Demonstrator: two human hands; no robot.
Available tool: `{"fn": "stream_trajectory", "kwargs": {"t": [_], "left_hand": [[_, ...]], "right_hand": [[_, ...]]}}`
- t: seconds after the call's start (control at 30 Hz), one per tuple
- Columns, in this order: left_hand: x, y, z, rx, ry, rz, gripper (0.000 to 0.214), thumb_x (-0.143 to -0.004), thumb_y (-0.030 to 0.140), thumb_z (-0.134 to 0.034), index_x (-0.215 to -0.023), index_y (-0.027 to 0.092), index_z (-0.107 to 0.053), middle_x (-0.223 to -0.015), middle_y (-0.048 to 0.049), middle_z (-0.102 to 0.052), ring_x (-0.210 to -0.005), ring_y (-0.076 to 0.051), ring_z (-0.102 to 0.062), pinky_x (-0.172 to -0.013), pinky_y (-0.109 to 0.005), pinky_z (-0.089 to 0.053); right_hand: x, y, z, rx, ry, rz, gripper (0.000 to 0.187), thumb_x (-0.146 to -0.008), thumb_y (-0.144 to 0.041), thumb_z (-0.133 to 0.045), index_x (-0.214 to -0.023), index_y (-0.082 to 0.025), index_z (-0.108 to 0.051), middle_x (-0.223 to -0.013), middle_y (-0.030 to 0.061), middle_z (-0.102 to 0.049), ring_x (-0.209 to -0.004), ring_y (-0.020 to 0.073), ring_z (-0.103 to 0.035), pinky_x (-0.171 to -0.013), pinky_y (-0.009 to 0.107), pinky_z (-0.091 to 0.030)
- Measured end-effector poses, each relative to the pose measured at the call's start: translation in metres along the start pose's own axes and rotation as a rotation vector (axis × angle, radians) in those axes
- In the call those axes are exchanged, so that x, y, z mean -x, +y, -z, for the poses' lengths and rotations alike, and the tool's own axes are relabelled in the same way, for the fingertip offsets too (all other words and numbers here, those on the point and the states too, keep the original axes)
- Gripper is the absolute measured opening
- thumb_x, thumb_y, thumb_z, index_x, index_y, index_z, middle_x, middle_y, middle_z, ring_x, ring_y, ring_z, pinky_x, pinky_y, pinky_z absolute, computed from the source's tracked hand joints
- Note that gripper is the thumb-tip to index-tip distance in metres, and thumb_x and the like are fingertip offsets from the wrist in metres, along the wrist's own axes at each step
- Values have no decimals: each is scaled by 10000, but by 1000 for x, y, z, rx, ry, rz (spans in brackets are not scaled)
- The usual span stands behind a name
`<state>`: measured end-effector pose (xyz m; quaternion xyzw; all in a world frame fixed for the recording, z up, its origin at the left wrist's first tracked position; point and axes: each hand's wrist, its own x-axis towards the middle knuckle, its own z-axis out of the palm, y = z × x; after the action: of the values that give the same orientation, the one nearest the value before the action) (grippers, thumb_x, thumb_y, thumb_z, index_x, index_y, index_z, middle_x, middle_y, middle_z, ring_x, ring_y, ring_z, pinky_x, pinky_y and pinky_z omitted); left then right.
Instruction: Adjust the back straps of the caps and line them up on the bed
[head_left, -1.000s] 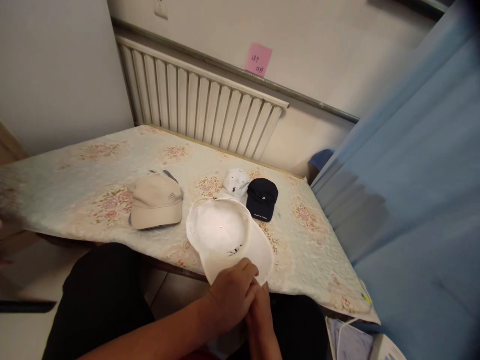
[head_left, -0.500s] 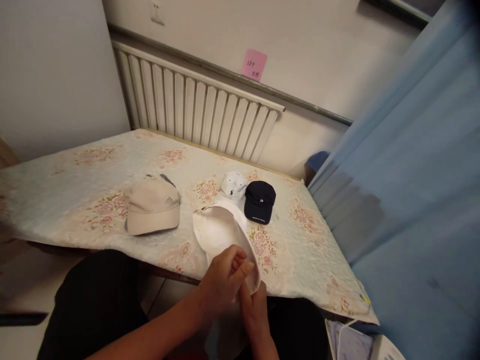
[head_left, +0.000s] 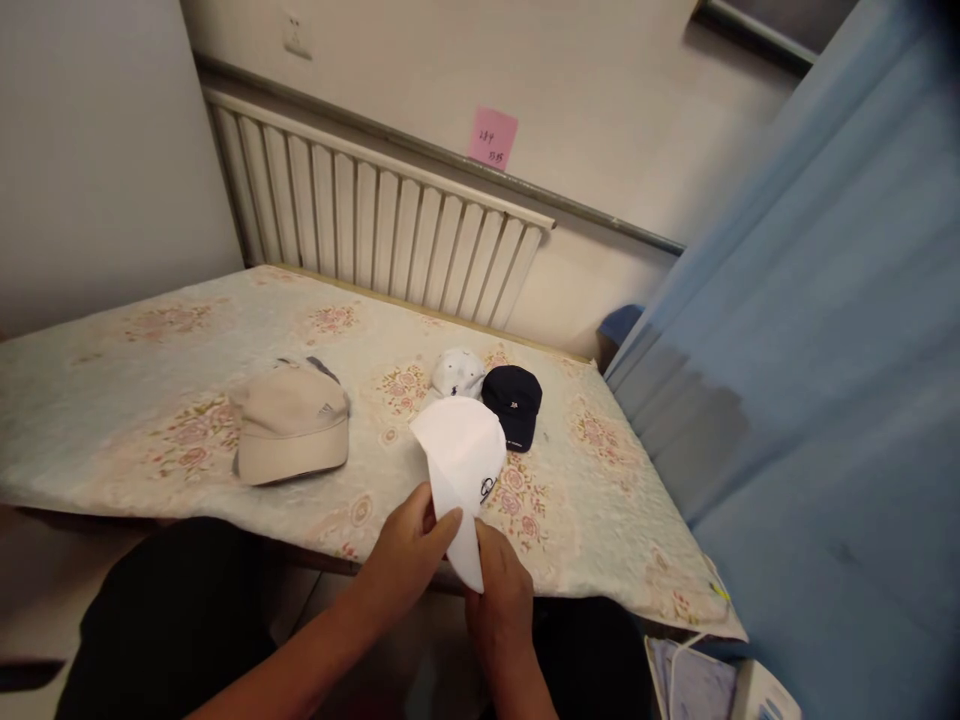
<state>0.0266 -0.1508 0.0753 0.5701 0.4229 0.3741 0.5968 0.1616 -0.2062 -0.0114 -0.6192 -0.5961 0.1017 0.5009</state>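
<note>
Both hands hold a white baseball cap above the front edge of the bed, its brim pointing down toward me and a dark logo on its right side. My left hand grips the brim's left side, thumb on top. The brim's right edge is in my right hand, whose fingertips are partly hidden. Just beyond lie a smaller white cap with a dark emblem, partly covered by the held one, and a navy cap. A beige cap rests farther left, brim toward me.
A floral quilted cover lies over the bed. Behind it stand a white radiator and a wall with a pink note. A blue curtain hangs on the right. A box-like bin sits at the lower right.
The white cap has been turned over: its hollow inside faced me before, and now its outer crown and logo show. My left hand has shifted left onto the brim. The view has moved slightly.
</note>
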Motion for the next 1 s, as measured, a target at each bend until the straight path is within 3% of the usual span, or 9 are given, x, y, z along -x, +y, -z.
{"fn": "stream_trajectory", "kwargs": {"t": [0.13,0.23,0.33,0.43,0.53,0.63,0.73,0.9,1.0], "left_hand": [[-3,-14,7,144,35,57,330,-777,325,-552,-1058,153,-580,-908,-52,-675,-762,-186,-594,-626,-280,-468],[-5,-24,14,327,33,122,421,-766,329,-590,-1143,143,-570,-973,-85,-691,-774,-195,-621,-635,-282,-474],[-8,-31,23,493,2,143,478,-750,311,-636,-1186,130,-561,-1015,-114,-695,-830,-221,-638,-658,-293,-486],[-12,-41,32,588,-38,144,469,-757,282,-653,-1191,127,-567,-1032,-124,-697,-886,-241,-644,-703,-309,-496],[-18,-56,39,681,-85,144,449,-766,257,-656,-1187,121,-579,-1042,-136,-698,-928,-255,-644,-755,-324,-500],[-23,-71,44,737,-136,153,451,-760,227,-666,-1187,110,-585,-1058,-156,-693,-962,-277,-640,-782,-338,-502],[-24,-84,50,749,-184,190,449,-766,232,-664,-1190,107,-588,-1075,-178,-684,-976,-305,-638,-765,-358,-515],[-24,-102,59,785,-216,242,474,-745,209,-687,-1197,105,-587,-1096,-192,-675,-991,-319,-639,-774,-360,-527],[-26,-111,60,852,-145,275,484,-738,176,-692,-1203,112,-578,-1076,-168,-689,-984,-288,-650,-829,-343,-521]], "right_hand": [[2,10,-1,98,0,148,503,-781,-99,-477,-1262,-236,-531,-1193,102,-617,-1102,257,-554,-953,457,-438],[5,19,-2,141,-33,151,575,-759,-72,-466,-1315,-216,-465,-1277,109,-562,-1181,251,-500,-996,482,-411],[6,29,-2,33,-23,-30,557,-748,-106,-514,-1292,-223,-495,-1313,102,-542,-1194,252,-500,-1001,458,-416],[2,36,1,-292,1,-388,508,-734,-161,-549,-1240,-202,-544,-1201,110,-625,-944,223,-637,-802,373,-533],[-5,35,3,-698,-1,-663,468,-753,-269,-605,-1208,-173,-561,-987,80,-703,-717,164,-644,-623,284,-531],[-9,28,3,-983,-12,-714,406,-750,-357,-660,-1101,-155,-626,-852,53,-702,-640,132,-612,-554,236,-491],[-10,28,-3,-1152,9,-715,314,-744,-356,-684,-982,-153,-661,-869,64,-703,-680,146,-631,-559,238,-489],[-6,44,-15,-1221,-22,-723,357,-722,-316,-709,-1038,-169,-631,-862,71,-715,-667,170,-651,-604,296,-524],[-4,50,-20,-1224,-49,-714,364,-723,-303,-705,-1051,-170,-622,-901,78,-716,-684,175,-660,-628,308,-534]]}}
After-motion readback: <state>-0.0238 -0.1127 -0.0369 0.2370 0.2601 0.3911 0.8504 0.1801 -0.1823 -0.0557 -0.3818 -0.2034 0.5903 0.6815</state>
